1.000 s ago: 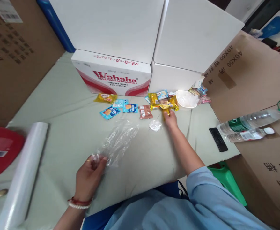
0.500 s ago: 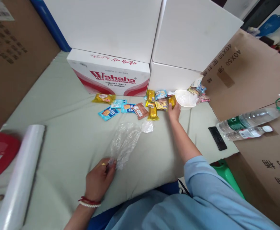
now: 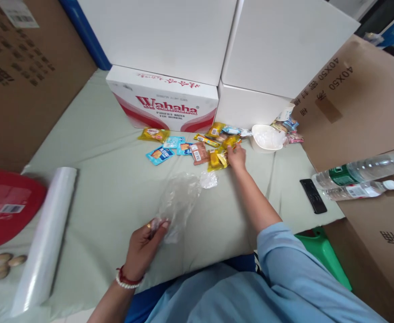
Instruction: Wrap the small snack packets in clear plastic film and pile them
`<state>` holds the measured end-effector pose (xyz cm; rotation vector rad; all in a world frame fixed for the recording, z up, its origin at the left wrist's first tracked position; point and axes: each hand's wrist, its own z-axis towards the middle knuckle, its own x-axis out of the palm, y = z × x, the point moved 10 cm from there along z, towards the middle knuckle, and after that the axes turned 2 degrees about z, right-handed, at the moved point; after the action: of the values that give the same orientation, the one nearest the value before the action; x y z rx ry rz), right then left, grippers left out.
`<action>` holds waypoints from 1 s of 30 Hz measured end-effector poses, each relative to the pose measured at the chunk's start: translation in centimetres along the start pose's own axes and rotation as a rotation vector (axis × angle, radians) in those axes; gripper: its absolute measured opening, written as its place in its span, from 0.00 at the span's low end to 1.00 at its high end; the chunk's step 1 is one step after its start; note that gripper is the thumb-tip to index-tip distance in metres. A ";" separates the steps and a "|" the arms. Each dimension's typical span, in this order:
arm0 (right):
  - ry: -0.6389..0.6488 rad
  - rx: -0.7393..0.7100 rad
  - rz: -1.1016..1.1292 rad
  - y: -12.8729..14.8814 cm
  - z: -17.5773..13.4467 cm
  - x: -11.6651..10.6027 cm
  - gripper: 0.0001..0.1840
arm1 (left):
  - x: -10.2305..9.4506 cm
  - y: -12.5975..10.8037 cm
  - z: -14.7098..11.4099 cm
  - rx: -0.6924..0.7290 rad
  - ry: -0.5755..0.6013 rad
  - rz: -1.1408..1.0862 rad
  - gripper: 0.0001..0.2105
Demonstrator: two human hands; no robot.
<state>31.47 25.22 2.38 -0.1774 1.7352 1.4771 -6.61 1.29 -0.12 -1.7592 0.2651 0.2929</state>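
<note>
My left hand (image 3: pixel 146 246) pinches the edge of a clear plastic bag (image 3: pixel 180 202), which hangs limp over the cloth. Among the wrapped snacks, my right hand (image 3: pixel 236 157) has its fingers closed on a yellow snack packet (image 3: pixel 231 141); the fingertips are partly hidden. Close by lie another yellow packet (image 3: pixel 214 160), a brown packet (image 3: pixel 199 153) and blue packets (image 3: pixel 159 155). A larger yellow packet (image 3: pixel 154 134) rests farther left. Just right of my right hand stands a white bowl (image 3: pixel 262 144) with clear plastic in it. A crumpled piece of clear plastic (image 3: pixel 208 179) lies beyond the bag.
White boxes, one a Wahaha carton (image 3: pixel 166 107), line the back. A plastic roll (image 3: pixel 45 237), a red object (image 3: pixel 8 206) and brown roundish objects (image 3: pixel 10 262) are at left. A phone (image 3: pixel 313 196) and two bottles (image 3: pixel 355 172) lie right, beside a cardboard wall (image 3: pixel 361 103).
My right hand has moved left with the yellow packet, and several snacks around it have shifted. My left hand still holds the bag. The view has turned slightly.
</note>
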 end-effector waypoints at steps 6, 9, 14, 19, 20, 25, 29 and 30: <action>0.448 -0.188 0.670 2.6 -10.6 -1.9 0.40 | 5.9 -7.7 -0.1 0.137 0.515 -0.276 0.20; 0.945 -0.050 0.847 2.3 -18.4 0.2 0.53 | 8.0 -10.2 0.4 0.211 0.699 -0.396 0.21; 1.059 0.124 0.590 -2.5 -22.0 0.0 0.34 | 9.0 -7.3 2.6 0.063 0.605 -0.492 0.20; 0.626 0.168 0.545 -6.5 -16.8 -4.3 0.23 | 6.2 -0.7 4.3 -0.224 0.234 -0.531 0.23; 0.605 0.160 0.527 -6.9 -16.3 -4.7 0.23 | 6.1 -0.1 4.3 -0.249 0.216 -0.547 0.24; 0.527 0.158 0.458 -8.1 -14.5 -5.9 0.22 | 5.6 0.3 4.4 -0.261 0.108 -0.623 0.25; 0.273 0.088 0.300 -8.1 -12.8 -8.9 0.20 | 5.3 -0.1 4.2 -0.175 0.018 -0.592 0.22; 0.175 0.040 0.241 -7.5 -12.7 -10.1 0.19 | 5.1 -0.3 4.1 -0.137 -0.004 -0.562 0.20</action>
<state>36.18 7.96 2.90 -0.0796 1.9811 1.6383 -1.92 5.28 -2.38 -1.8875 -0.2609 -0.0950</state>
